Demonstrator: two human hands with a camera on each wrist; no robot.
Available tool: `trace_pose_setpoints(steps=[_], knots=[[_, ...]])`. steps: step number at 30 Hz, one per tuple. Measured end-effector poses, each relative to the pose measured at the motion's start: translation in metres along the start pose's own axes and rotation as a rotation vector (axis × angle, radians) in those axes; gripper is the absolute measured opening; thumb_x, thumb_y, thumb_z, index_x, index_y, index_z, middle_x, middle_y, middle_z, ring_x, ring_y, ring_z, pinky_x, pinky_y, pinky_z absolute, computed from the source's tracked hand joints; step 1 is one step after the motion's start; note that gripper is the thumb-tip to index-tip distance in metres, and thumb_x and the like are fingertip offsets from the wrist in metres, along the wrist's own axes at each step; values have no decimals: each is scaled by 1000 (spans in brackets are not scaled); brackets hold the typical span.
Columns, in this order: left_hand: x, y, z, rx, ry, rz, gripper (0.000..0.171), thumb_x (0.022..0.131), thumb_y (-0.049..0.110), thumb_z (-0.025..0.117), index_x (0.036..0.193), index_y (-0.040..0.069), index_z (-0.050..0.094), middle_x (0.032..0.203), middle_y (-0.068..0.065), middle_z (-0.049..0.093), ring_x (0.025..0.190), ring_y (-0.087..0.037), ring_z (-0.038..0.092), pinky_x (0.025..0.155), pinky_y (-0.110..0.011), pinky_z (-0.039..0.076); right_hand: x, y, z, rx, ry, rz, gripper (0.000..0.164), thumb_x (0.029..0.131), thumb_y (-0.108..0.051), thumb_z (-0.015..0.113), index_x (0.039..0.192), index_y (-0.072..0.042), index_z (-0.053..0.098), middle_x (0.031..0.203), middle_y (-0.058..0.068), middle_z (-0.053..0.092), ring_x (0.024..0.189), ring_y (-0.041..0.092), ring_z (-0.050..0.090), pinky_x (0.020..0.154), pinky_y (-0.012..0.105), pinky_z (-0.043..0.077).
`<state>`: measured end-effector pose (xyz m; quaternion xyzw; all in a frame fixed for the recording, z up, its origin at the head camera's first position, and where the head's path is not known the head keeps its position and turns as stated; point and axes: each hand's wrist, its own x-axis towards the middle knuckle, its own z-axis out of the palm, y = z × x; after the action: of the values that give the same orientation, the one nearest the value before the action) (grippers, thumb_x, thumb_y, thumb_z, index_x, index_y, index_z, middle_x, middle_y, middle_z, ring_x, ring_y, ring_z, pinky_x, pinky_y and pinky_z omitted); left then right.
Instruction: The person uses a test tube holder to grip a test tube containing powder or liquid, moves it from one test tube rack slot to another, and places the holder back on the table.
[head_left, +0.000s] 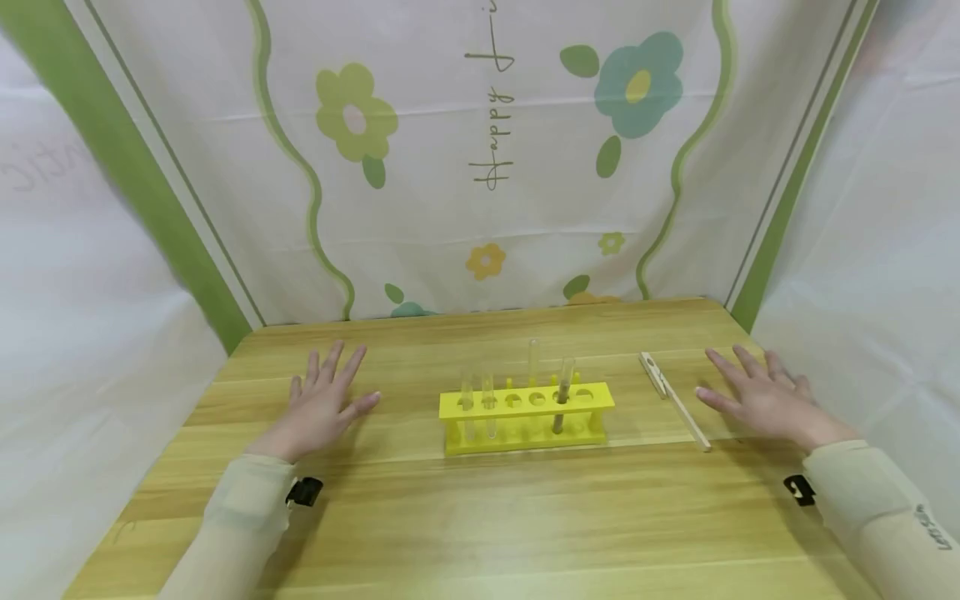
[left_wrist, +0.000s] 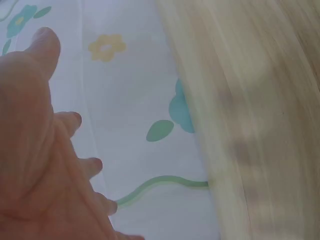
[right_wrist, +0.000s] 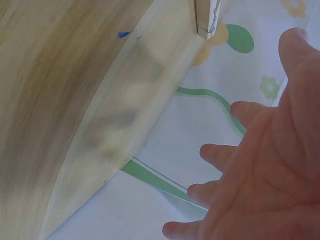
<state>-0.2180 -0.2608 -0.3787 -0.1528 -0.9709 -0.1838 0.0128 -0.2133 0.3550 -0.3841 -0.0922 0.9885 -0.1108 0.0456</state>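
A yellow test tube rack stands mid-table between my hands. Two clear test tubes sit in its left holes, and a tube with dark contents leans in a hole near the right end. Another clear tube rises at the rack's back. My left hand is left of the rack, fingers spread and holding nothing. Just beyond a wooden test tube holder, my right hand is spread the same way. The right wrist view shows one end of the holder past the thumb.
The wooden tabletop ends at the back against a white curtain printed with flowers. White sheets flank the table on the left and right. A small blue mark shows on the wood in the right wrist view.
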Motion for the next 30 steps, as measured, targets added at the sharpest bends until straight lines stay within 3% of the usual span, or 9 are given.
trace_pose_setpoints(steps=[2,5,8,11,15,24,30], knots=[[1,2,1,-47,2,37,73,91,55,42,147,32,1,152,-7,-9,133,-35,-19,97,-67,-1,1,0,1,-11,15,-13,78,91,-63,32,148,-22,-1,146,31,-2,121,58,-19,79,79,-4],[2,6,1,-179,-16,89,63,93,51,44,146,30,18,151,-5,14,137,-33,7,102,-60,14,3,-2,1,-18,59,-39,78,90,-62,36,148,-16,13,146,31,8,123,61,-9,85,76,-1],[4,12,2,-343,-39,110,52,94,49,44,141,30,33,144,1,33,128,-25,35,99,-52,31,6,-5,1,-20,110,-89,75,90,-59,43,143,-6,31,141,33,21,124,60,7,92,71,7],[6,19,5,-471,-39,108,47,93,46,47,138,33,37,138,5,42,119,-21,46,93,-47,40,10,-9,0,-20,126,-122,73,89,-56,47,136,0,40,136,34,29,121,56,21,95,66,15],[11,26,13,-566,-58,104,45,92,42,53,135,35,41,132,6,48,117,-20,48,90,-42,44,15,-13,1,-48,134,-131,71,90,-55,48,133,1,44,133,34,36,117,53,31,93,65,22],[16,43,38,-582,-125,109,51,85,38,65,131,21,49,129,-3,52,115,-26,49,90,-39,44,19,-19,10,-94,170,-141,55,91,-42,55,128,-2,51,126,31,45,112,52,38,92,65,25],[22,48,54,-611,-128,141,51,83,42,66,127,19,54,121,-1,57,108,-22,55,86,-32,46,20,-28,13,-64,175,-137,50,91,-35,58,126,0,52,121,32,48,107,51,44,87,64,32]])
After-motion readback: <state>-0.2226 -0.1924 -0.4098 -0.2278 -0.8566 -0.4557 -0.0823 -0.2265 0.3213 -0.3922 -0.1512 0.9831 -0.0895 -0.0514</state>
